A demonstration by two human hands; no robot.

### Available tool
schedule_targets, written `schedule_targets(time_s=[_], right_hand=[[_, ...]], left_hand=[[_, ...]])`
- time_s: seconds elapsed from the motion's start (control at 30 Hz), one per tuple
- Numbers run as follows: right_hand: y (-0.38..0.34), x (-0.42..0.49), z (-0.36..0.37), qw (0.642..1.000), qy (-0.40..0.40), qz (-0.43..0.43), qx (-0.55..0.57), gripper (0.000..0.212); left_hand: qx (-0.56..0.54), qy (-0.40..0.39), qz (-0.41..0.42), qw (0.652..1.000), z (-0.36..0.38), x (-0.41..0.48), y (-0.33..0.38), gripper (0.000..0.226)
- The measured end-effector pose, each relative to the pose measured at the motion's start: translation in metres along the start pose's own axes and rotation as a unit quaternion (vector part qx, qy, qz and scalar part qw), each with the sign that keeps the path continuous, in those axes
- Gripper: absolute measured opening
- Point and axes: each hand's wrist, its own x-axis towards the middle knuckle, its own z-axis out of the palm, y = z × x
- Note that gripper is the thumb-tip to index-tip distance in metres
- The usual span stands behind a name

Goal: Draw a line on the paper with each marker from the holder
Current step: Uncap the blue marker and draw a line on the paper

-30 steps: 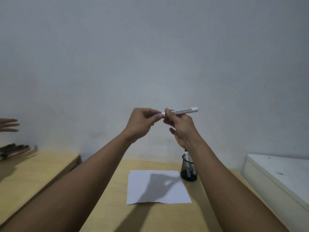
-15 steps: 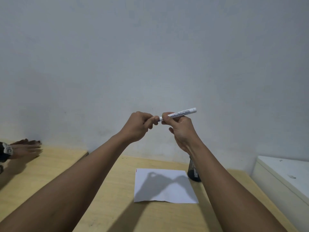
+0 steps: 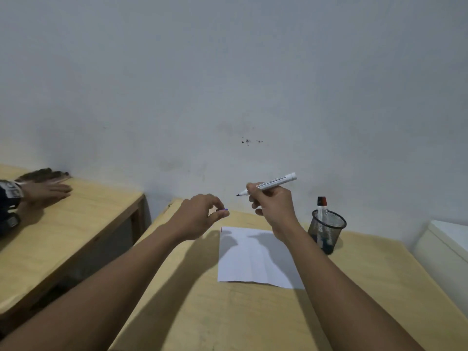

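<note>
My right hand (image 3: pixel 272 207) grips a white marker (image 3: pixel 274 183), uncapped, its dark tip pointing left. My left hand (image 3: pixel 200 219) is closed on the marker's small blue cap (image 3: pixel 225 210), pinched at the fingertips, a short way left of the tip. Both hands hover above the far edge of a white sheet of paper (image 3: pixel 253 259) lying on the wooden table (image 3: pixel 253 320). A short red mark shows at the paper's far left corner. To the right of the paper stands a black mesh holder (image 3: pixel 326 231) with a red-capped marker (image 3: pixel 322 206) upright in it.
A second wooden table (image 3: pixel 76 224) stands to the left, across a gap. Another person's hand (image 3: pixel 44 191) with a wristband rests flat on it, by a dark object at the wall. A white cabinet (image 3: pixel 445 247) sits at the right. The wall is close behind.
The cap has come off the marker: my left hand has pulled away to the left and down with it, baring the tip. Both hands have dropped nearer the paper, and the view has tilted down.
</note>
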Motion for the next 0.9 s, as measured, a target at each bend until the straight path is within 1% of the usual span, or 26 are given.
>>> schedule_targets(time_s=[0.1,0.17,0.23,0.37,0.5,0.6,0.67,0.77,0.9], right_hand=[[0.037,0.007,0.005,0.999,-0.026,0.028,-0.032,0.017],[0.057,0.013,0.007,0.998,-0.037,0.038,-0.041,0.014],[0.073,0.02,0.009,0.997,-0.043,0.044,-0.049,0.01],[0.097,0.033,0.018,0.994,-0.059,0.055,-0.075,0.021],[0.112,0.041,0.027,0.992,-0.07,0.062,-0.079,0.02],[0.125,0.048,0.029,0.99,-0.085,0.049,-0.106,0.021],[0.134,0.052,0.03,0.989,-0.068,0.047,-0.127,0.02],[0.144,0.055,0.03,0.99,-0.061,0.047,-0.122,0.011],[0.146,0.055,0.029,0.988,-0.08,0.047,-0.125,0.02]], left_hand=[[0.052,-0.05,-0.012,0.997,0.032,-0.005,-0.026,0.027],[0.075,-0.057,0.009,0.996,0.047,-0.008,-0.034,0.026],[0.069,-0.055,0.021,0.996,0.058,-0.009,-0.038,0.028],[0.105,-0.085,0.053,0.989,0.076,-0.008,-0.057,0.037],[0.114,-0.067,0.062,0.989,0.086,-0.01,-0.067,0.036],[0.116,-0.067,0.064,0.989,0.087,-0.011,-0.069,0.039],[0.112,-0.063,0.062,0.99,0.087,-0.011,-0.07,0.04],[0.107,-0.055,0.055,0.991,0.088,-0.01,-0.07,0.037],[0.103,-0.042,0.046,0.993,0.09,-0.01,-0.07,0.036]])
